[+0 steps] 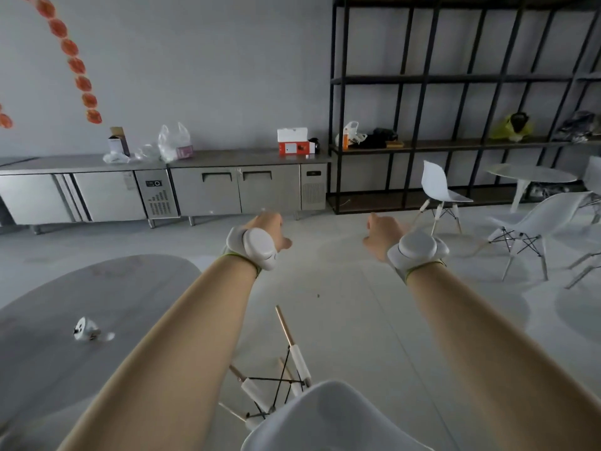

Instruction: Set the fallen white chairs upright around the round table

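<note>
A white chair (328, 415) lies fallen on the floor just below me, its wooden legs and black wire brace pointing up and away. The grey round table (65, 307) is on my left. My left hand (270, 227) and my right hand (382, 236) are stretched forward above the floor, well above and beyond the fallen chair, fingers loosely apart and holding nothing. Each wrist carries a white tracker. Two white chairs (439, 190) (536, 219) stand upright at the right near a second round table (530, 174).
A small white object (86, 328) sits on the near table. Steel counter cabinets (156, 190) with bags and boxes line the back wall. A black metal shelf unit (455, 79) fills the back right. Open grey floor lies ahead of my hands.
</note>
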The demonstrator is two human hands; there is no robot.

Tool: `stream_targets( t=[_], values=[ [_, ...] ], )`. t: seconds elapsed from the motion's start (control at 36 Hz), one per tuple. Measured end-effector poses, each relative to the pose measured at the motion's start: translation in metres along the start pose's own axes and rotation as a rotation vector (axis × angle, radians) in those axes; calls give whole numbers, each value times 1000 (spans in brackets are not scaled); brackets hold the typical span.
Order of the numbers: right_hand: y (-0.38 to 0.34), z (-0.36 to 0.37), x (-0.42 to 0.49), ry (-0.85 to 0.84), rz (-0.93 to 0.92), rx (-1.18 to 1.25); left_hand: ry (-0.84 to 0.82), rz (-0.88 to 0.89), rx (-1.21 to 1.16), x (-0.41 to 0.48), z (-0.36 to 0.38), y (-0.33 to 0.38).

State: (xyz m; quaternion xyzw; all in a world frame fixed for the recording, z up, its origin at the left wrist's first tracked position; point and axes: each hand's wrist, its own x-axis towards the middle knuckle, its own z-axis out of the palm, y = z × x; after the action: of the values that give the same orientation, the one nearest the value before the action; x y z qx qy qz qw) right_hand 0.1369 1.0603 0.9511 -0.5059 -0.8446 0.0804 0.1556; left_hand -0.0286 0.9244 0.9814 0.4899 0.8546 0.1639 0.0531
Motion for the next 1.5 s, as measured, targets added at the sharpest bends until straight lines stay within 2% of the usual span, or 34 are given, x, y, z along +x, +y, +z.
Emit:
stream_targets(
  t=[0.19,0.31,0.44,0.5,0.58,0.61,0.67,0.72,0.78,0.81,0.92,1.11,1.19,1.33,1.5],
  values=[
    [26,38,65,-72,-16,-23,-64,-63,-17,68,41,12],
    [54,76,99,-167,-26,-44,-121,-117,-18,105,73,15],
    [94,141,116,-346,15,-84,-280,-201,-37,128,147,13],
    [105,161,113,-377,23,-74,-285,-199,-15,126,172,5],
    [128,224,99,-505,37,-76,-388,-226,29,123,235,-12],
    [139,259,85,-588,67,-89,-478,-270,48,118,271,-21],
    [150,285,73,-636,95,-78,-540,-286,43,112,299,-30],
    [156,291,70,-615,101,-60,-490,-250,46,110,305,-35],
    [165,311,61,-631,97,-68,-543,-256,84,104,327,-46],
    [177,345,44,-729,128,-63,-635,-280,104,97,363,-59],
    [199,407,2,-834,167,-66,-716,-332,160,74,428,-94],
    [239,489,-37,-815,249,-60,-710,-390,236,56,508,-139],
    [258,524,-48,-863,285,-65,-734,-397,257,54,543,-160],
    [279,561,-50,-810,272,-110,-680,-403,320,64,583,-187],
    [299,598,-42,-846,297,-157,-650,-464,348,73,629,-220]
  ],
)
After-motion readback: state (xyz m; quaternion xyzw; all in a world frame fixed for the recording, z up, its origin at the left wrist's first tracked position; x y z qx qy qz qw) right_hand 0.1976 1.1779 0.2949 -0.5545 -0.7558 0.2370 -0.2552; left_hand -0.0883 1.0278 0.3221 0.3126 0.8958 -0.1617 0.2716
